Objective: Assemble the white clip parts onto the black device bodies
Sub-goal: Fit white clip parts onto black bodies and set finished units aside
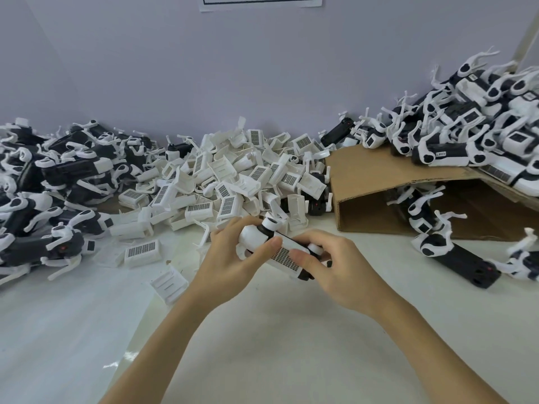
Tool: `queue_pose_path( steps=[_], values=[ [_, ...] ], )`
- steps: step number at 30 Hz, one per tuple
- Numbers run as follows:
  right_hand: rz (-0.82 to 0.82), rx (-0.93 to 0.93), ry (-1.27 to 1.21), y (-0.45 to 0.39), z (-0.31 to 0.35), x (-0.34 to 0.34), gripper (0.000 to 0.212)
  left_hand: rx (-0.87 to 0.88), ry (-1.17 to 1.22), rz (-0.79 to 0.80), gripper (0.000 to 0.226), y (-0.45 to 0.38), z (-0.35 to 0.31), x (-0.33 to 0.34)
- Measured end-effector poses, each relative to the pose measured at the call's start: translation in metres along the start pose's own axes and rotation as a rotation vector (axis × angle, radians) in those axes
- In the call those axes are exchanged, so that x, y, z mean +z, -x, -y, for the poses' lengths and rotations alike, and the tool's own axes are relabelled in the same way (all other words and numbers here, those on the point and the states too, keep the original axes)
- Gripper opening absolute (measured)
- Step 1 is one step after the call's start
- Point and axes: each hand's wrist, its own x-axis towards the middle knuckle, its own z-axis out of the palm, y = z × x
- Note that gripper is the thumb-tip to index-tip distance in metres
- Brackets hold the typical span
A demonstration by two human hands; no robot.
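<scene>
Both my hands hold one black device body (304,274) above the white table, with a white clip part (287,255) lying along its top, the grid label facing up. My left hand (233,255) grips the white rounded end at the left, thumb lying across the clip. My right hand (332,266) pinches the right end, thumb on the label and fingers curled behind. Most of the black body is hidden under the clip and my fingers.
A heap of loose white clip parts (233,176) fills the middle back. Black bodies (58,182) pile at the left. A cardboard box (379,182) at the right carries more devices (466,126). Single clips (169,284) lie near my left arm.
</scene>
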Motion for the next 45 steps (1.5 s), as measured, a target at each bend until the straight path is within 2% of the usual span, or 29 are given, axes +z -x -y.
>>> queue_pose_path(
  steps=[3, 9, 12, 14, 18, 22, 25, 29, 31, 33, 35, 37, 39, 41, 43, 45],
  values=[
    [0.006, 0.052, -0.074, -0.001, 0.002, 0.002, 0.015, -0.002, -0.005, -0.029, 0.038, -0.002, -0.002, 0.001],
    [0.117, 0.165, -0.364, 0.0, 0.009, 0.002, 0.036, -0.047, 0.083, 0.057, 0.053, -0.001, -0.002, 0.0],
    [0.2, 0.163, -0.304, 0.001, 0.01, 0.0, 0.023, -0.026, 0.053, 0.033, 0.052, -0.001, -0.004, -0.001],
    [0.178, 0.156, -0.253, 0.002, 0.01, 0.002, 0.012, -0.005, 0.018, 0.045, 0.045, 0.0, -0.004, -0.003],
    [0.103, 0.105, -0.229, 0.002, 0.012, 0.003, 0.015, 0.05, 0.02, 0.057, 0.043, 0.002, -0.002, -0.007],
    [0.171, 0.106, -0.303, 0.001, 0.011, -0.003, 0.006, 0.02, 0.057, 0.009, 0.057, 0.001, -0.005, -0.002],
    [0.128, 0.111, -0.315, 0.0, 0.009, -0.005, 0.023, 0.018, 0.045, 0.029, 0.053, 0.002, -0.004, 0.001],
    [0.104, 0.101, -0.206, -0.002, 0.004, -0.008, 0.03, 0.044, -0.034, 0.014, 0.043, 0.003, -0.002, 0.004],
    [0.139, 0.123, -0.307, -0.001, 0.003, -0.007, 0.042, 0.12, -0.2, -0.049, 0.041, 0.004, -0.001, 0.003],
    [0.143, 0.208, -0.538, -0.002, 0.004, -0.007, 0.05, 0.173, -0.257, -0.046, 0.049, 0.003, 0.001, -0.002],
    [0.186, 0.312, -0.761, -0.003, 0.003, -0.008, 0.05, 0.141, -0.094, 0.073, 0.058, 0.002, 0.001, -0.009],
    [0.265, 0.372, -0.831, -0.003, 0.002, -0.009, 0.049, 0.1, 0.061, 0.175, 0.054, 0.001, 0.002, -0.013],
    [0.295, 0.346, -0.761, -0.003, 0.0, -0.009, 0.053, 0.045, 0.148, 0.147, 0.043, 0.0, 0.0, -0.008],
    [0.225, 0.247, -0.579, -0.003, -0.001, -0.005, 0.049, 0.023, 0.154, 0.048, 0.041, 0.0, -0.001, -0.003],
    [0.096, 0.064, -0.263, -0.001, -0.002, 0.0, 0.04, 0.013, 0.106, -0.051, 0.044, -0.001, 0.001, 0.001],
    [-0.006, -0.081, 0.08, 0.002, -0.005, 0.006, 0.053, 0.007, 0.089, -0.131, 0.047, 0.0, 0.0, 0.005]
  ],
)
